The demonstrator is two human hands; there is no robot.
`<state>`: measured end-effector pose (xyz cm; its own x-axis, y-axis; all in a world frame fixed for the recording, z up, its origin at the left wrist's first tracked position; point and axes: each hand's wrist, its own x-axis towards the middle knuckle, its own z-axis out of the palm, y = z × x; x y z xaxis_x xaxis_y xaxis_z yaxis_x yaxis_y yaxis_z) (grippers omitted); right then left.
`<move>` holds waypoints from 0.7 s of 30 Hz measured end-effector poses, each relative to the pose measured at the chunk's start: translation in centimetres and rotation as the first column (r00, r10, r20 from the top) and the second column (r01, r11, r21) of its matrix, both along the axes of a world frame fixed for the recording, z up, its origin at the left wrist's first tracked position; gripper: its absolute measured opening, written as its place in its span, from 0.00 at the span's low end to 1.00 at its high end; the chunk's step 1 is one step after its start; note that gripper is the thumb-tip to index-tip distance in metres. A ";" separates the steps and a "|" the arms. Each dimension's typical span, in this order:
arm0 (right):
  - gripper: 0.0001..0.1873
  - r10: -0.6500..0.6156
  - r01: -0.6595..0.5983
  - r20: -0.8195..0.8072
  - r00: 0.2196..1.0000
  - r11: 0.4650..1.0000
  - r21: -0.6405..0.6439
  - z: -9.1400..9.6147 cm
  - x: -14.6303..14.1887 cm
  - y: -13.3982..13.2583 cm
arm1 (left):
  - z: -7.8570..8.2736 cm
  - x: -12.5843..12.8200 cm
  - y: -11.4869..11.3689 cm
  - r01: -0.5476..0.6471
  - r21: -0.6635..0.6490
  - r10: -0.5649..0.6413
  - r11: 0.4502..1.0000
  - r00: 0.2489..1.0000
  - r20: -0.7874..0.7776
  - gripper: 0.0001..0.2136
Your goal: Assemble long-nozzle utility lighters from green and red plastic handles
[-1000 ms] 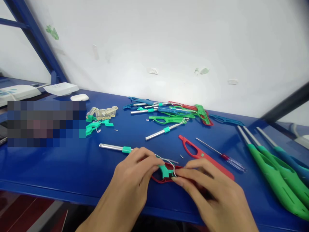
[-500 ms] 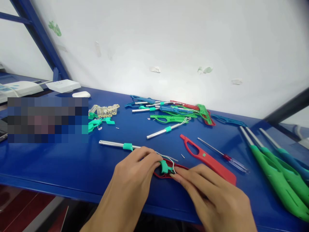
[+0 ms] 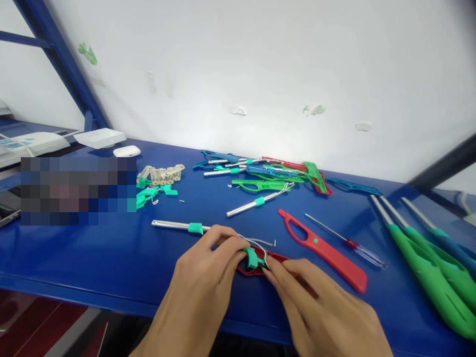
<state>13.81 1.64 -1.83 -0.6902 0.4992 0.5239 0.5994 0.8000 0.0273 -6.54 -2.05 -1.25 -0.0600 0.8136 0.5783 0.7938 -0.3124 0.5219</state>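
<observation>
An open red lighter casing half lies under both hands near the table's front edge. My left hand pinches a teal trigger over the casing, thumb and fingers closed. My right hand has its fingertips together at the trigger's right end, gripping the casing; a dark part there is mostly hidden. A white wire loops between the hands. Beyond my left hand lies a metal lighter tube with a teal collar. The matching red casing half rests to the right.
A screwdriver lies right of the red half. Assembled green lighters stand at the right edge. Casing halves and tubes pile at the back. Clear fuel tanks and teal triggers lie left. A small pin is near my hands.
My right hand has shifted slightly down and left, and the trigger has tilted a little between the hands. The small pin has moved left, closer to the wire. The view has shifted slightly.
</observation>
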 end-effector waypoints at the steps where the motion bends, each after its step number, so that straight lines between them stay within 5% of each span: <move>1: 0.18 -0.005 0.005 -0.011 1.000 1.000 -0.009 0.0 0.0 0.0 | 0.0 0.0 0.0 0.002 -0.007 -0.002 1.000 1.000 0.008 0.11; 8: 0.13 -0.135 0.104 -0.272 0.953 0.987 -0.125 0.8 -1.0 -0.2 | -0.2 0.0 -0.4 0.019 -0.028 -0.018 0.999 0.999 0.035 0.12; 16: 0.16 -0.097 0.090 -0.081 0.992 0.993 -0.078 1.6 -1.7 0.8 | 0.0 0.1 -0.8 0.057 -0.033 -0.053 0.998 0.994 0.100 0.14; 21: 0.20 -0.085 0.081 -0.072 0.994 0.995 -0.066 1.8 -2.1 1.1 | 0.0 0.1 -0.6 -0.042 0.020 0.041 0.999 0.998 0.050 0.11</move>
<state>11.76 2.71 0.01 -0.6050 0.5865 0.5385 0.6623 0.7461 -0.0686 -6.40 -2.69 -1.25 -0.1220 0.7973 0.5911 0.7796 -0.2916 0.5542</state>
